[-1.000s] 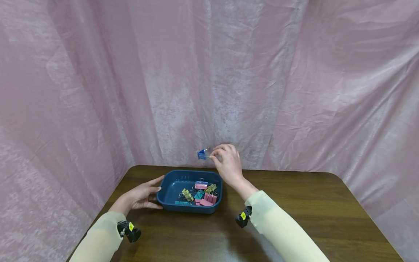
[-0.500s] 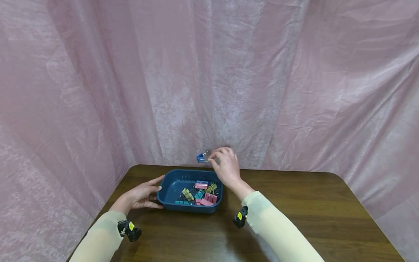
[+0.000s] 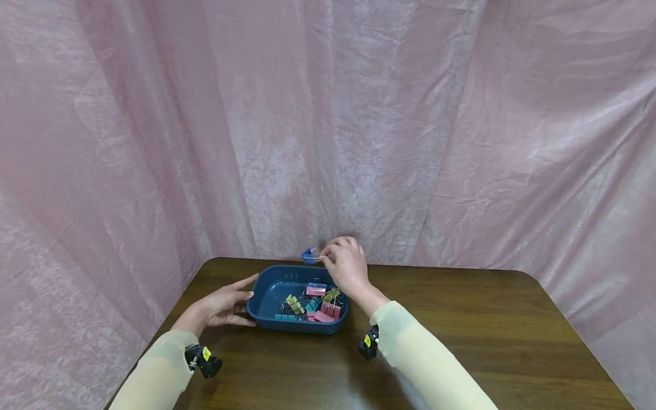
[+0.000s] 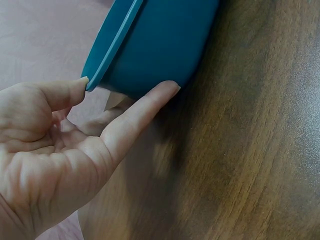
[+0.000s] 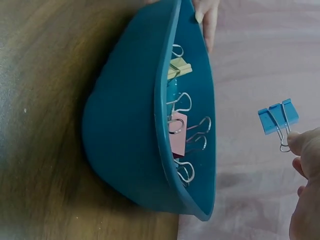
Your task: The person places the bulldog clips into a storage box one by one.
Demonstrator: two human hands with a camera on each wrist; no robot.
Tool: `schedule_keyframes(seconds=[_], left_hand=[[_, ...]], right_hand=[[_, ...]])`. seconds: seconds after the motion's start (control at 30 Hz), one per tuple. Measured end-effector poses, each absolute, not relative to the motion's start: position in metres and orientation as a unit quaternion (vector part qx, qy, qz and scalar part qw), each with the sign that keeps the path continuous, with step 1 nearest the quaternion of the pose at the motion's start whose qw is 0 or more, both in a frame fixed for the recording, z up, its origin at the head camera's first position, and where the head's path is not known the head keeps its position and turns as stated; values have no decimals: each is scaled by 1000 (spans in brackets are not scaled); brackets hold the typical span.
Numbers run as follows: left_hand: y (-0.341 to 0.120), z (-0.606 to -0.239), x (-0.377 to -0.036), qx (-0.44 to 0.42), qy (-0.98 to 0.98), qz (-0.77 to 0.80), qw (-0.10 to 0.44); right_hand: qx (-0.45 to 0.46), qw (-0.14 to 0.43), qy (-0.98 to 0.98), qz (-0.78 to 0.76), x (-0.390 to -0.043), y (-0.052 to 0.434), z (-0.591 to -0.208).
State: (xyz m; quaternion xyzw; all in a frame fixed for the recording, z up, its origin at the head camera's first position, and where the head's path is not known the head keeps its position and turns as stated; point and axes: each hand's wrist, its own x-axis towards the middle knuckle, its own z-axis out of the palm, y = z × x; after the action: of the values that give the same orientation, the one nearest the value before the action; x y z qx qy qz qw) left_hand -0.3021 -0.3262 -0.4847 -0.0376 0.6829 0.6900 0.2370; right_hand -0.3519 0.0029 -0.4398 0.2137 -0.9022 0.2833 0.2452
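While our right hand (image 3: 346,266) pinches one blue binder clip (image 3: 309,256) by its wire handle at the head view's centre, just above the far rim of one teal tray (image 3: 261,310), our left hand (image 3: 224,304) touches the tray's left end with relaxed, straight fingers. We cannot count the heaped pink, green and teal clips (image 3: 315,302) inside exactly. At the left wrist, thumb and forefinger (image 4: 145,107) touch the tray (image 4: 155,40). At the right wrist, fingertips (image 5: 300,142) grip the blue clip (image 5: 277,117) at right, beside the tray (image 5: 125,130).
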Motion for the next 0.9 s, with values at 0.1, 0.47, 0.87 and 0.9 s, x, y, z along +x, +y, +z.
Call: schedule_keyframes(seconds=[0.1,0.47,0.87,0.9], left_hand=[[-326,-485,-302,-38,681,691,238],[-324,-484,-303,-45,683,691,234],[-324,-485,-304,-44,684,691,232],[-324,-485,-304,-44,683,690,233]], right_hand=[[217,237,-905,277,-351,0,-442],[227,234,-907,268,-349,-7,-448],[231,212,-911,269,-347,-13,-451],[233,207,-911,269,-347,-13,-451]])
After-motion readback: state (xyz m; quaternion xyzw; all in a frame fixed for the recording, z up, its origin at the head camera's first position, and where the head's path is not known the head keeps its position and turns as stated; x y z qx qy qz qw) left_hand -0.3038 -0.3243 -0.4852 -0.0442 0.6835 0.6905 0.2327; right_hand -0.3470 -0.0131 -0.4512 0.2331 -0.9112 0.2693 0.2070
